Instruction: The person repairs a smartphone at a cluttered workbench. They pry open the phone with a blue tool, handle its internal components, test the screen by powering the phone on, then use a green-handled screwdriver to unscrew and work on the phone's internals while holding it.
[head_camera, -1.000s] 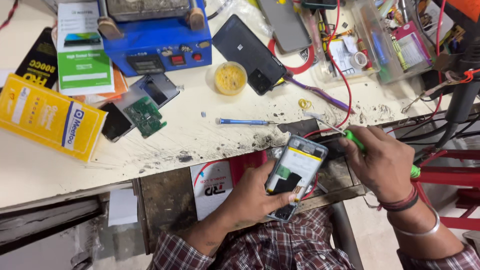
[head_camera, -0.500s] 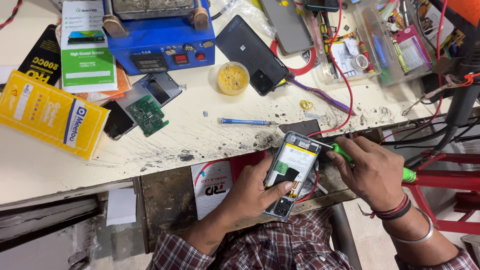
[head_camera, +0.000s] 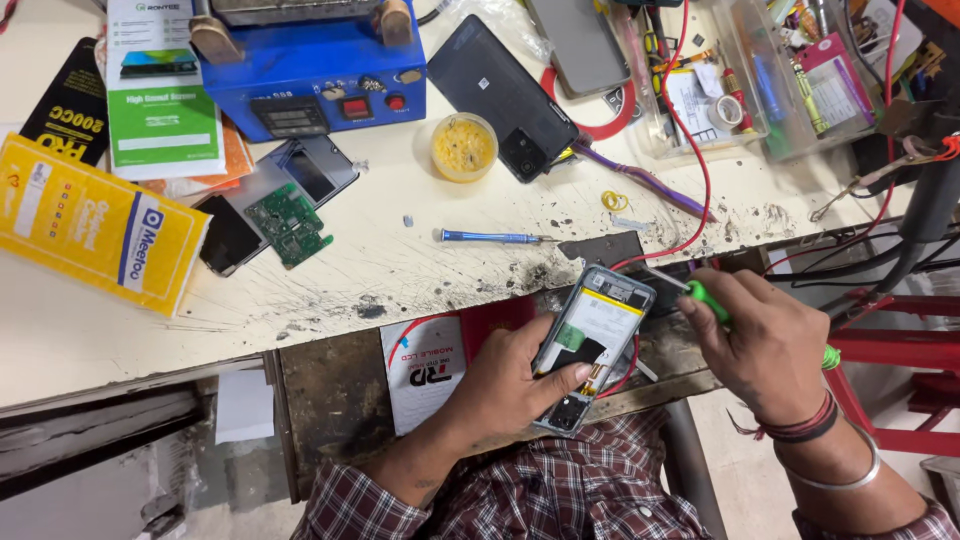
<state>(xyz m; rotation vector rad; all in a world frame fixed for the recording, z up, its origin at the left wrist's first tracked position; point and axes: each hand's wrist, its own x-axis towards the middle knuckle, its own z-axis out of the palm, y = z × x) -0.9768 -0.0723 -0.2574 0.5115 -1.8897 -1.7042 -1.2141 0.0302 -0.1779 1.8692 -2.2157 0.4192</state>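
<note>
My left hand (head_camera: 515, 385) grips an opened phone (head_camera: 592, 335) with its back cover off; a white and yellow battery and a small green part show inside. My right hand (head_camera: 765, 345) holds a green-handled screwdriver (head_camera: 710, 300), whose tip rests at the phone's upper right corner. Both hands work over the open drawer (head_camera: 330, 400) just below the white workbench's edge (head_camera: 300, 330).
On the bench lie a blue screwdriver (head_camera: 488, 237), a green circuit board (head_camera: 290, 222), a black phone (head_camera: 505, 95), a round yellow pot (head_camera: 464, 146), a blue heating machine (head_camera: 310, 70) and a yellow packet (head_camera: 95, 225). Red wires (head_camera: 690, 150) and a clear parts box (head_camera: 790, 70) sit at the right.
The opened phone and both hands have shifted slightly left and down. The screwdriver tip stays at the phone's top corner.
</note>
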